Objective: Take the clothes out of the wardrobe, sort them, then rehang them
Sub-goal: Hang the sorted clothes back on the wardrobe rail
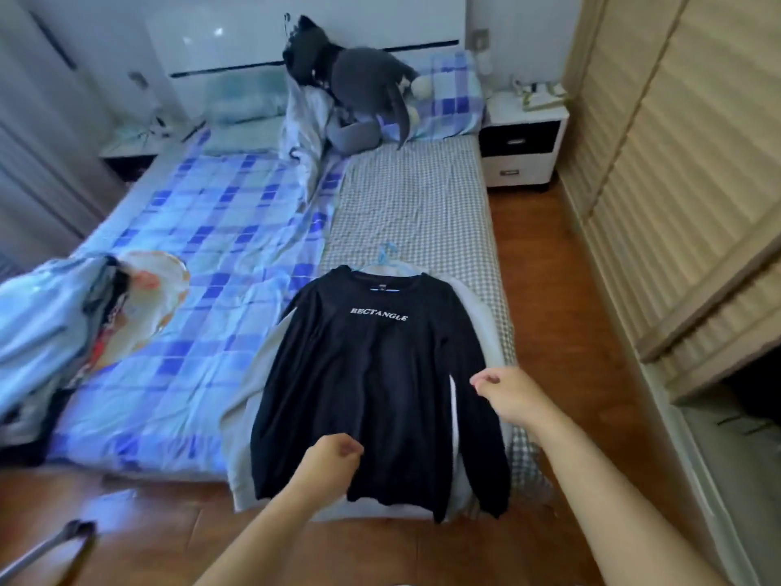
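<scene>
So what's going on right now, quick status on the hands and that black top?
Left hand and right hand curled, holding nothing, above the black sweatshirt. Sweatshirt flat on bed, on blue hanger, grey garment beneath. Nothing in the way.

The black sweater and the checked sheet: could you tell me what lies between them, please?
In the head view, a grey garment lies under the black sweater, on the checked sheet.

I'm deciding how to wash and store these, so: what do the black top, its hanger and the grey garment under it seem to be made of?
The black top looks like soft matte knit, cotton perhaps: it drapes limp, with a ribbed-looking hem. The hanger looks like pale blue plastic or coated wire; only the hook and shoulders show. The grey garment beneath looks like thicker matte fabric, maybe fleece or jersey; only its edges show.
</scene>
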A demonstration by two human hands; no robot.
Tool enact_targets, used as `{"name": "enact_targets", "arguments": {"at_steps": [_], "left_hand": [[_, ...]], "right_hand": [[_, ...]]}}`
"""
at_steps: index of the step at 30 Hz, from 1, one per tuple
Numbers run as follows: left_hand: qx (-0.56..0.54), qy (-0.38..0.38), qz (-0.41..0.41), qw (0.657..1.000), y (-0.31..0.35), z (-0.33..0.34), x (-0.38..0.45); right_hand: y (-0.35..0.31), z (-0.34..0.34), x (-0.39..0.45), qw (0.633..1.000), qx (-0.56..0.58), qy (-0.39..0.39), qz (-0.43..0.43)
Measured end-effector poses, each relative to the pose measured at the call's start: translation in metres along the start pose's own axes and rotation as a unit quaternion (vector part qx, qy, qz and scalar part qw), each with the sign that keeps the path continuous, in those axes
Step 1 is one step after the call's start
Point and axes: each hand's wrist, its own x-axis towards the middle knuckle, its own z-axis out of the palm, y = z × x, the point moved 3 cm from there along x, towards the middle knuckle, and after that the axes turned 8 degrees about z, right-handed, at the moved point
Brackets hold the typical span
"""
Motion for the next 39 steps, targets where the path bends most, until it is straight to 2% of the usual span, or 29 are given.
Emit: {"name": "enact_targets", "arguments": {"at_steps": [5,7,12,16,20,25,27,30,32,35,37,39], "left_hand": [[-0.048,0.003,-0.034,0.998,-0.102,-0.061,-0.007],[-0.067,0.009,-0.029,0.997,-0.115,-0.08,0.0],[-0.078,-0.009,0.005,0.997,-0.133,-0.108,0.049],[-0.095,-0.034,-0.05,0.994,-0.165,-0.104,0.082],[-0.071,-0.051,-0.12,0.989,-0.198,-0.122,0.117],[-0.045,-0.052,-0.137,0.988,-0.188,-0.157,0.192],[-0.045,-0.034,-0.115,0.992,-0.176,-0.162,0.231],[-0.06,-0.009,-0.038,0.997,-0.153,-0.158,0.319],[-0.009,0.052,0.056,0.997,-0.136,-0.158,0.384],[0.095,0.141,0.181,0.969,-0.113,-0.156,0.502],[0.185,0.123,0.217,0.951,-0.102,-0.156,0.568],[0.302,0.044,0.225,0.925,-0.103,-0.151,0.609]], "right_hand": [[-0.028,0.133,-0.023,0.997,0.042,-0.04,0.052],[-0.034,0.152,-0.026,0.995,0.058,-0.036,0.071],[-0.037,0.156,0.015,0.988,0.077,0.042,0.125],[-0.034,0.168,0.086,0.98,0.077,0.05,0.176],[-0.062,0.192,0.184,0.979,0.053,0.05,0.188],[-0.112,0.218,0.297,0.984,-0.04,0.051,0.163],[-0.127,0.226,0.333,0.981,-0.121,0.071,0.136],[-0.123,0.247,0.388,0.959,-0.234,0.13,0.094],[-0.106,0.266,0.407,0.942,-0.285,0.154,0.089],[-0.082,0.291,0.424,0.922,-0.316,0.208,0.077],[-0.077,0.295,0.43,0.915,-0.321,0.234,0.076],[-0.071,0.297,0.437,0.909,-0.324,0.253,0.071]]}}
